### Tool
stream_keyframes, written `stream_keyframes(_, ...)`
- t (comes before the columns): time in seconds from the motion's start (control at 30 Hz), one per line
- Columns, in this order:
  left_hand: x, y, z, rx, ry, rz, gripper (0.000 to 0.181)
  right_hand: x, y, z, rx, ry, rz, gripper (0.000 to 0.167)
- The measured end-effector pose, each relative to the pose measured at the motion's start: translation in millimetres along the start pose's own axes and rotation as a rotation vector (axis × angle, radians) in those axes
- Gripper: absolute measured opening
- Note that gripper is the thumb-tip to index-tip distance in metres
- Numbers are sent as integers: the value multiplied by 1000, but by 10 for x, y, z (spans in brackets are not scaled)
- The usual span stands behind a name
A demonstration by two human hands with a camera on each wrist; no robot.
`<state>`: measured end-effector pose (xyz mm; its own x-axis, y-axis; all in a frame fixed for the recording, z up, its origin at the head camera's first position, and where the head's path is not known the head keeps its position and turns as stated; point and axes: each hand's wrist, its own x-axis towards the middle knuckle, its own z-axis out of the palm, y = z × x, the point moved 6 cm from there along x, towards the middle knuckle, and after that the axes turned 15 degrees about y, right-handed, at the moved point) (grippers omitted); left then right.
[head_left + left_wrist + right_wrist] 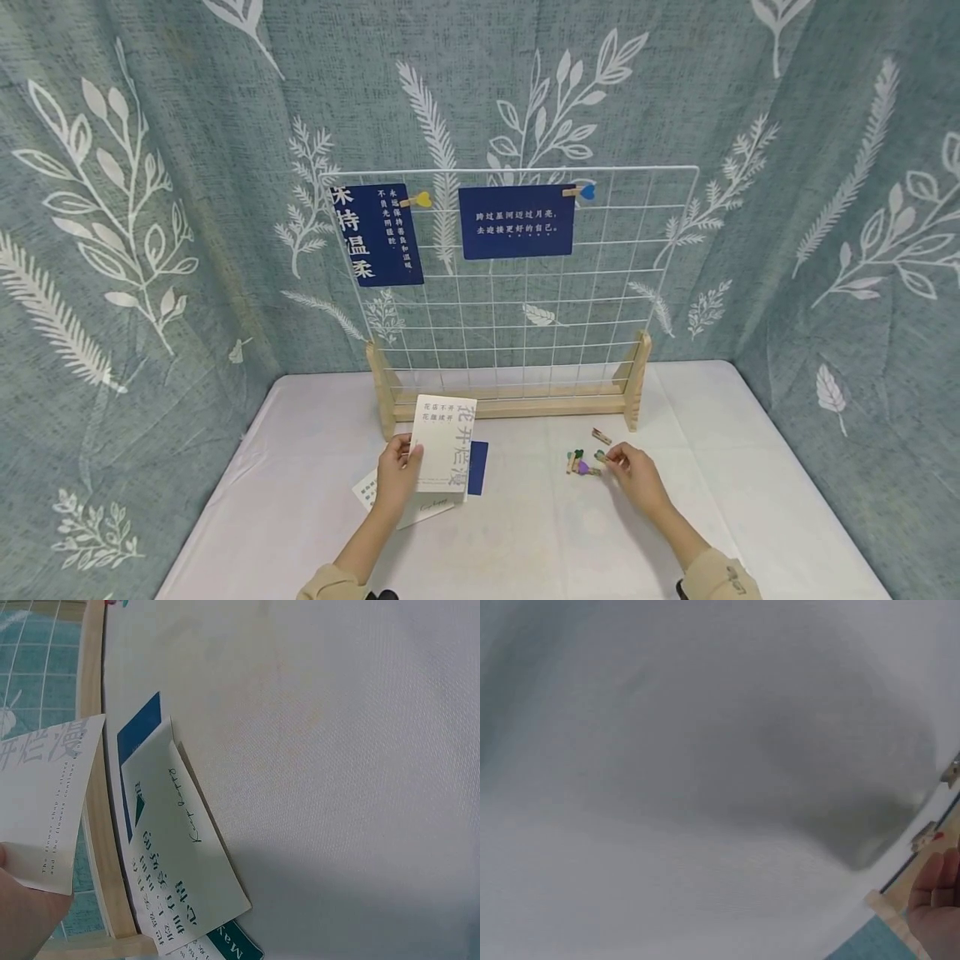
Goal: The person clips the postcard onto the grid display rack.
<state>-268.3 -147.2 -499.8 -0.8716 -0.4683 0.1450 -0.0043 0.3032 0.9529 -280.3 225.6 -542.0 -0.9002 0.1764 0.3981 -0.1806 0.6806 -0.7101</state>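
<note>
My left hand (397, 475) (30, 915) grips a white card (438, 450) (45, 802) by its edge, thumb on the front, above the loose cards. Below it, white cards (427, 510) (180, 847) and a blue card (478, 468) (141, 727) overlap on the table. The fingertips of my right hand (637, 479) (937, 907) pinch a small clip with a green top (600, 456), just right of a cluster of clips (577, 465), one with a purple heart. Another wooden clip (602, 436) lies behind them.
A white wire grid (525, 312) stands in a wooden base (510, 407) at the back of the table (540, 542). Two blue cards hang on it, the left one (386, 250) by a yellow-heart clip (420, 200), the right one (517, 242) by a blue-heart clip (585, 192).
</note>
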Motion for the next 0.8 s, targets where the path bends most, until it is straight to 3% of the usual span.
stream_keyframes(0.3, -5, 7, 42, 3, 2, -14, 20, 91, -49, -56, 135, 93, 4, 5)
stream_keyframes(0.63, -15, 23, 82, -20, -11, -21, 21, 141, -216, -114, 220, 119, 66, 7)
stream_keyframes(0.8, -31, -7, 110, -9, -20, -35, 21, 158, -252, -94, 291, 79, 103, 16)
